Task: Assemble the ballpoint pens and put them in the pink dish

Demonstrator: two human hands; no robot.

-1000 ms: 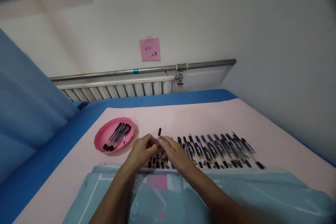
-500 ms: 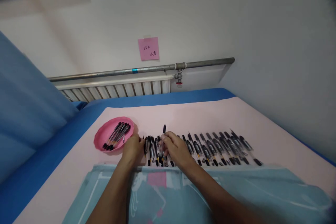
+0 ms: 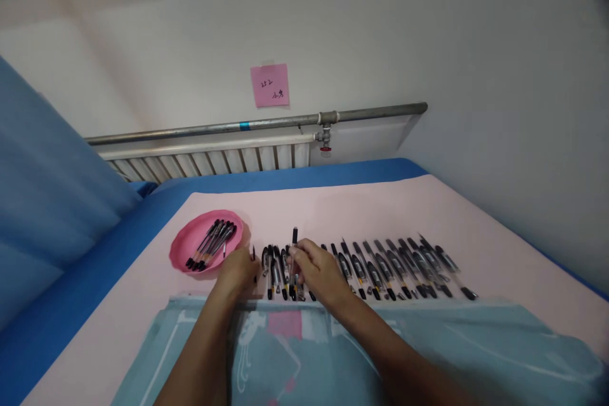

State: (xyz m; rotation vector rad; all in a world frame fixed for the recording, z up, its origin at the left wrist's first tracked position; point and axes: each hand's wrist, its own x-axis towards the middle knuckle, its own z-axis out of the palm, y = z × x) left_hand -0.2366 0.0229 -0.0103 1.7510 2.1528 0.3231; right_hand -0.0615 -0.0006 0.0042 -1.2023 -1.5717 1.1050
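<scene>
My right hand (image 3: 314, 266) pinches a clear pen barrel with a black end (image 3: 295, 236), held nearly upright over the row of pen parts. My left hand (image 3: 238, 269) is closed on a thin pen refill (image 3: 254, 255) with a dark tip, just right of the pink dish. Between the hands lie several pen parts (image 3: 275, 266), black caps and clear barrels among them. Further right, a long row of pen parts (image 3: 380, 266) runs across the pink cloth, with small tips near its front. The lower end of the refill is partly hidden by my left fingers.
A pink scalloped dish (image 3: 178, 250) with several assembled pens (image 3: 212, 244) sits at the left. A blue printed cloth (image 3: 428, 336) covers the near edge. Behind the pink table cover (image 3: 371, 206) are a radiator (image 3: 233, 162), a pipe and a wall with a pink note (image 3: 269, 85).
My left hand has drawn the refill slightly left, away from the row. The right hand and its barrel have shifted a little to the left.
</scene>
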